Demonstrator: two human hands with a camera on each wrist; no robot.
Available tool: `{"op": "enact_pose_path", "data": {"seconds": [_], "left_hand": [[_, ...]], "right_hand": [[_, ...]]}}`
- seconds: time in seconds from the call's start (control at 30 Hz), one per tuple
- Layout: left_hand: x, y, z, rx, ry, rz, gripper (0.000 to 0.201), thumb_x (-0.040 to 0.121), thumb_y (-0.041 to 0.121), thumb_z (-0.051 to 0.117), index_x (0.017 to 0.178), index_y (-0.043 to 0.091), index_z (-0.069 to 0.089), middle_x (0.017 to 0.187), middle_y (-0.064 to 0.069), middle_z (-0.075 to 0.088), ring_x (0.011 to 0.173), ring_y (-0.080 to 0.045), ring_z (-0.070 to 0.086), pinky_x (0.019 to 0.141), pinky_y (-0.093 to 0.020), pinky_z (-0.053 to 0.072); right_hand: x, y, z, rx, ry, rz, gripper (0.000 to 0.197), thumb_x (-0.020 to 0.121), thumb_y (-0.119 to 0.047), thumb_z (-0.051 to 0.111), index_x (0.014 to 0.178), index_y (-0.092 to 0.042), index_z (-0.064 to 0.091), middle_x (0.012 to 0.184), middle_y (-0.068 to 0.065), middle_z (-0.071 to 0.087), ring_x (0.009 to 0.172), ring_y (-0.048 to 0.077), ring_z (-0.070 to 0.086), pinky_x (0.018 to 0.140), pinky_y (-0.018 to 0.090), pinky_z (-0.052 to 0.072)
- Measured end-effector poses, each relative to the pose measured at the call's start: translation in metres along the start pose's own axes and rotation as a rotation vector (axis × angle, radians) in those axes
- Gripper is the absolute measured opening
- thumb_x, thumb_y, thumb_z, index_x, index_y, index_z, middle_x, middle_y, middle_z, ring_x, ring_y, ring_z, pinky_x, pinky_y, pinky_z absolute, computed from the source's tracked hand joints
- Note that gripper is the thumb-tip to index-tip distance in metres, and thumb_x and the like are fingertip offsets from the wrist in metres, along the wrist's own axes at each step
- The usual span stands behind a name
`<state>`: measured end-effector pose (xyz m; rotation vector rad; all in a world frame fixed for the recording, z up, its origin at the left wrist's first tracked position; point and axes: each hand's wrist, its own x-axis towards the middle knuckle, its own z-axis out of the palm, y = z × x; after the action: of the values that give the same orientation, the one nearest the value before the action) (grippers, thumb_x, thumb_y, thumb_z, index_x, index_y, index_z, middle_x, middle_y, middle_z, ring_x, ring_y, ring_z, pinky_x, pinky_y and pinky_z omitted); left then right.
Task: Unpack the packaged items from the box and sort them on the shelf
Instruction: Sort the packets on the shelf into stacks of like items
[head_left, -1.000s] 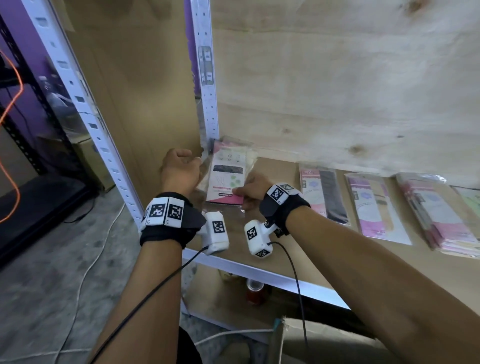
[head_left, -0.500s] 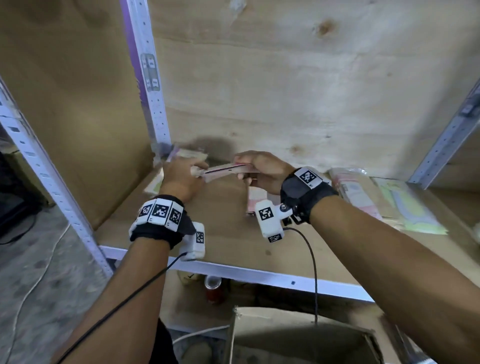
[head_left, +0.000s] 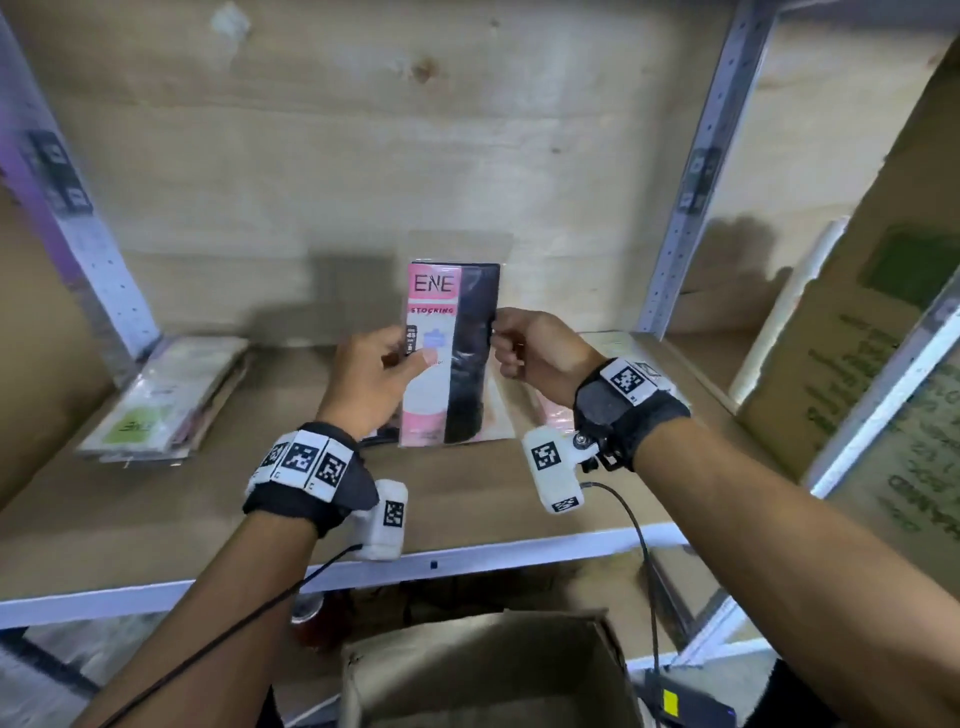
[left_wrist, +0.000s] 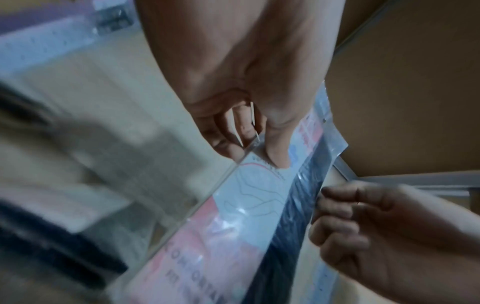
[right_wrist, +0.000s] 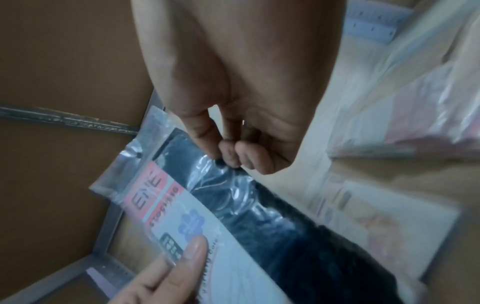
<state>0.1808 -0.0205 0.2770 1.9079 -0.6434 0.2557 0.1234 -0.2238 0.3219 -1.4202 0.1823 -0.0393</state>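
A clear-wrapped stocking packet (head_left: 451, 358) was held upright above the wooden shelf (head_left: 156, 499), its long axis running up and down and its printed face turned toward the head camera. The pink header reading "ENE" was at the top end, and the dark stocking showed as a strip down the packet's right side. The left hand (head_left: 371, 382) was closed on the packet's left edge, the thumb laid across the white front of the card and the fingers curled behind it; in the left wrist view the same pinch was seen through the clear wrapper. The right hand (head_left: 540, 353) was closed on the right edge, at about the same height as the left hand, the fingertips (right_wrist: 228, 153) bunched on the crinkled plastic over the dark strip. The lower end of the packet hung below both hands, near the shelf surface; whether it touched could not be told. Farther left of the left hand, a stack of flat packets (head_left: 166, 400) lay on the shelf by the upright. Beyond the right wrist, more packets (right_wrist: 405, 115) were seen lying flat, blurred. Below the shelf edge, nearer than both hands, an open cardboard box (head_left: 488, 670) was seen.
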Motion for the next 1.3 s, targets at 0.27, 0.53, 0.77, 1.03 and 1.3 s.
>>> {"op": "enact_pose_path", "data": {"seconds": [0.27,0.53,0.77,1.03,1.3], "left_hand": [[0.007,-0.007,0.044,-0.397,-0.050,-0.193,0.013,0.088,0.027,0.075,0.100,0.024,0.078,0.102,-0.002,0.078,0.084,-0.019,0.068,0.075,-0.039,0.052],[0.026,-0.036,0.035,-0.490,0.032,-0.473,0.029,0.080,0.026,0.082,0.101,0.012,0.069,0.103,-0.012,0.076,0.095,-0.026,0.074,0.078,-0.035,0.059],[0.044,-0.074,0.005,-0.167,-0.064,-0.400,0.028,0.069,0.049,0.082,0.089,0.028,0.077,0.083,-0.002,0.079,0.082,-0.024,0.076,0.085,-0.039,0.057],[0.044,-0.088,-0.003,0.045,-0.041,-0.351,0.064,0.083,0.078,0.048,0.058,0.020,0.059,0.050,-0.001,0.065,0.045,-0.011,0.064,0.062,-0.031,0.046],[0.038,-0.098,-0.018,-0.003,-0.132,-0.430,0.063,0.087,0.072,0.051,0.085,0.013,0.072,0.071,-0.011,0.075,0.061,-0.023,0.073,0.066,-0.035,0.050]], "right_hand": [[-0.012,0.040,-0.037,-0.214,-0.039,-0.097,0.013,0.093,-0.010,0.067,0.102,-0.001,0.067,0.098,0.015,0.075,0.083,0.021,0.070,0.075,0.027,0.055],[-0.008,0.067,-0.037,-0.139,-0.198,-0.001,0.033,0.094,-0.001,0.063,0.125,0.004,0.052,0.130,0.027,0.061,0.101,0.031,0.068,0.090,0.041,0.058],[-0.003,0.067,-0.052,-0.409,-0.382,0.130,0.043,0.090,-0.012,0.071,0.131,-0.020,0.060,0.130,0.015,0.066,0.119,0.036,0.063,0.106,0.054,0.047],[0.003,0.062,-0.060,-0.467,-0.381,0.177,0.042,0.085,-0.022,0.078,0.125,-0.022,0.066,0.123,0.014,0.070,0.116,0.037,0.066,0.105,0.051,0.048],[-0.001,0.068,-0.064,-0.528,-0.342,0.140,0.040,0.088,-0.024,0.075,0.118,0.000,0.064,0.120,0.023,0.069,0.117,0.044,0.062,0.109,0.058,0.042]]}}
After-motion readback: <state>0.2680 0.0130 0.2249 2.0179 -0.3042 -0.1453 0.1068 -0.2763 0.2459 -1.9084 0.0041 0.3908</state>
